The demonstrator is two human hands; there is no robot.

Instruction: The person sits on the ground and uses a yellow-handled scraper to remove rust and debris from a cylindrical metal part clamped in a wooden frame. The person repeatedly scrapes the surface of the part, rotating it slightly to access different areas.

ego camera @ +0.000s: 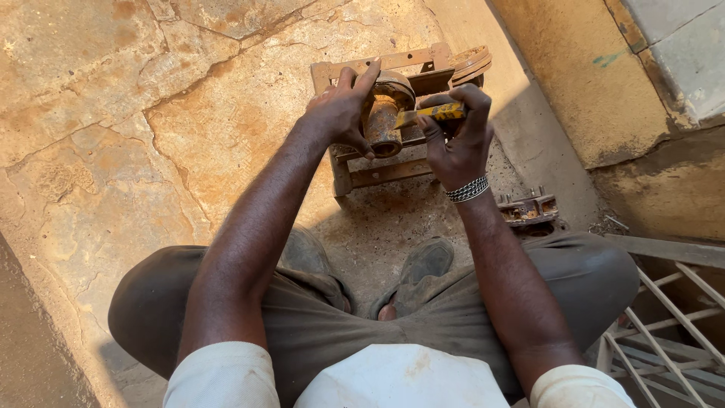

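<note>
From the head camera we look down at a person seated on a cracked stone floor (151,136), knees spread, dusty shoes just short of a rusty metal frame (393,113) that stands on the ground in front of them; on that frame sits a rust-coloured cylindrical housing (387,113), its open end turned towards the person; our left hand (340,109) lies spread over the left side of the housing, fingers apart, fingertips reaching the frame's top bar and the thumb curled under the cylinder, so the hand grips the housing; our right hand (457,140), just right of the housing, is closed tight around a yellow-handled tool (432,114), whose tip points left and meets the cylinder; we cannot tell what kind of tip it has; a beaded bracelet (467,189) rings the right wrist; a grooved pulley wheel (472,62) hangs at the frame's far right corner; a small rusty metal part (529,208) lies on the ground right of the frame, near the right forearm; a pale metal grille (664,325) leans well to the right of the frame, beside the person's right knee.
</note>
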